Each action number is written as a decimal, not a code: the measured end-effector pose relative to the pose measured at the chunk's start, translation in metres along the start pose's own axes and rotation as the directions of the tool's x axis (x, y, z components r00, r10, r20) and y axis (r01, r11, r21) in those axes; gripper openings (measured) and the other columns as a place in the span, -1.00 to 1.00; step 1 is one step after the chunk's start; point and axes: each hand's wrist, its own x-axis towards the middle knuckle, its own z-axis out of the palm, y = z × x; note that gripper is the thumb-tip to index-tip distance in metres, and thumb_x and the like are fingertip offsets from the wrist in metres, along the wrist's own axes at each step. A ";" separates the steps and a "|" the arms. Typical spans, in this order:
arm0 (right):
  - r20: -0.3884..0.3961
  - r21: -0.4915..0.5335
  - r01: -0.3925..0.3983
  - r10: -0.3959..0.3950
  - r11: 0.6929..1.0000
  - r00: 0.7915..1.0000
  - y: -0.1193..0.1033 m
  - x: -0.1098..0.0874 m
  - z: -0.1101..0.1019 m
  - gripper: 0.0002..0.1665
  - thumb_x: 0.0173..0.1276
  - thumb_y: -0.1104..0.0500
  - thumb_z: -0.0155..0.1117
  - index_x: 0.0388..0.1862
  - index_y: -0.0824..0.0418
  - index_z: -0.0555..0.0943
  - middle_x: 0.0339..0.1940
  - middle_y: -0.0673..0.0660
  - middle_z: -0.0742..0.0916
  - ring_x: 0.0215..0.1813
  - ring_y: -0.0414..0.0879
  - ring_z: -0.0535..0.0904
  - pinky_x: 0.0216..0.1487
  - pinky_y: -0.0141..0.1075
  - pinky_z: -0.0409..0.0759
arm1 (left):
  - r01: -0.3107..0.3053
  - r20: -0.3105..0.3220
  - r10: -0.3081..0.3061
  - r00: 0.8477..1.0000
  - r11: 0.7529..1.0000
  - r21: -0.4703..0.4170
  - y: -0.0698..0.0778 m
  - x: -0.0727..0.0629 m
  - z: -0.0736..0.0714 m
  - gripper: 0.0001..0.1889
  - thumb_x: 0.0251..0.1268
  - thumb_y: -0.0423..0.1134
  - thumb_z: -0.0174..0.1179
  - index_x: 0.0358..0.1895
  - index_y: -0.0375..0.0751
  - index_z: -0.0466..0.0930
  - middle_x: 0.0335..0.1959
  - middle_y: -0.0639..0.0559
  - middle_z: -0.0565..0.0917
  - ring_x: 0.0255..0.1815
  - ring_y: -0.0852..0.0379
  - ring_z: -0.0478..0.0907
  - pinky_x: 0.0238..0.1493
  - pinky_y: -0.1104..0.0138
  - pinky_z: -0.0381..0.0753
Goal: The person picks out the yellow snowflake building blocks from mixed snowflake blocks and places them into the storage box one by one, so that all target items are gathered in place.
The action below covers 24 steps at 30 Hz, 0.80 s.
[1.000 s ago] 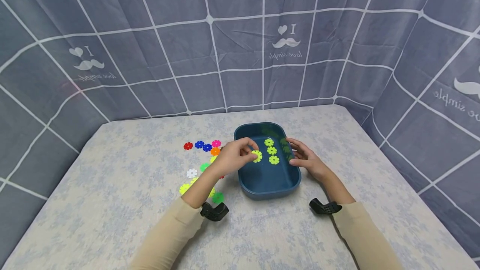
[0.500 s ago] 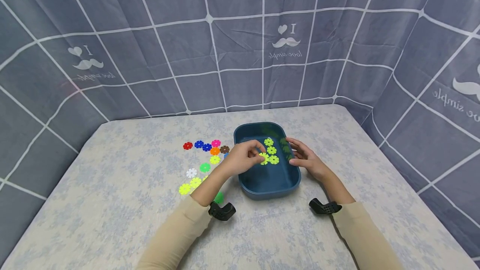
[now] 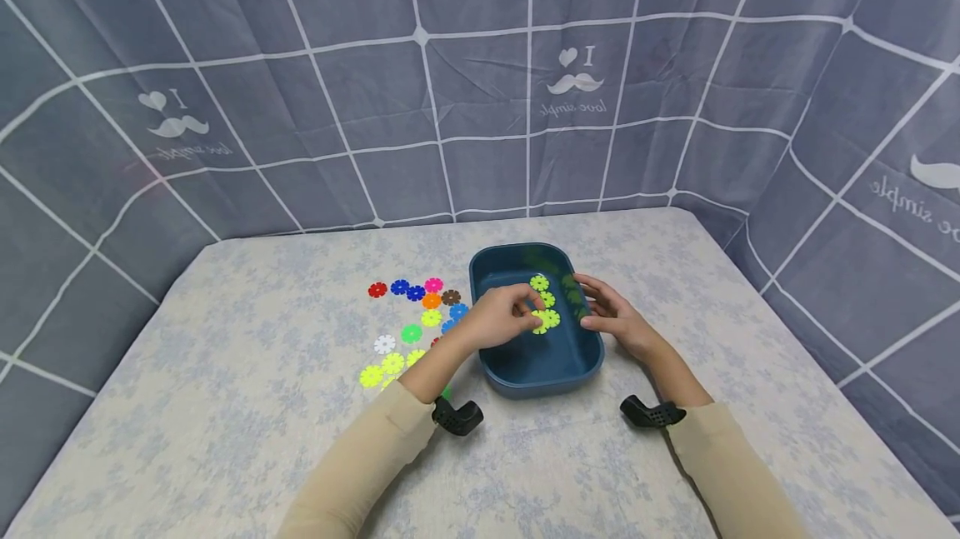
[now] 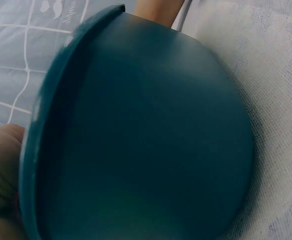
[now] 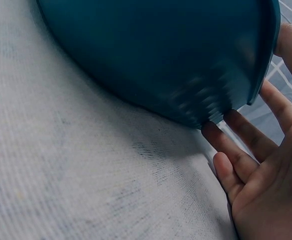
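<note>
My left hand (image 3: 495, 316) reaches over a dark blue plastic basin (image 3: 540, 389) and pinches a yellow-green snowflake disc (image 3: 538, 323) between thumb and fingertips. That disc overlaps another yellow-green disc (image 3: 553, 318) in the basin. Two more lie in a line behind it, partly covered by my fingers. On the basin's right side, my right hand (image 3: 618, 322) holds the rim. In the right wrist view its fingers (image 5: 235, 145) touch the outer wall. The left wrist view is mostly filled by the basin's outside (image 4: 146, 125), with part of my left hand (image 4: 3, 175) at its edge.
Left of the basin, several loose discs lie on the patterned tablecloth (image 3: 247, 406): red (image 3: 377, 290), blue, pink, orange, brown (image 3: 451, 297), green (image 3: 412, 333), white (image 3: 385, 344) and yellow-green. My left forearm covers some. A grey-blue checked curtain (image 3: 480, 89) hangs behind.
My left hand has moved right across the basin with its disc, up to the front disc of the row. More discs on the cloth show behind it. My right hand has stayed at the rim.
</note>
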 end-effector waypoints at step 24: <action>0.004 0.004 0.003 -0.003 1.000 1.000 0.003 0.000 -0.002 -0.15 0.35 0.34 0.14 0.56 0.24 0.04 0.49 0.43 0.17 0.34 0.35 0.28 0.10 -0.32 0.49 | 0.087 0.158 -0.090 0.983 0.996 0.028 -0.004 0.027 0.021 -0.90 0.34 -0.32 0.25 -0.14 -0.20 0.60 -0.51 0.08 0.64 -0.43 0.14 0.61 -0.40 0.37 0.53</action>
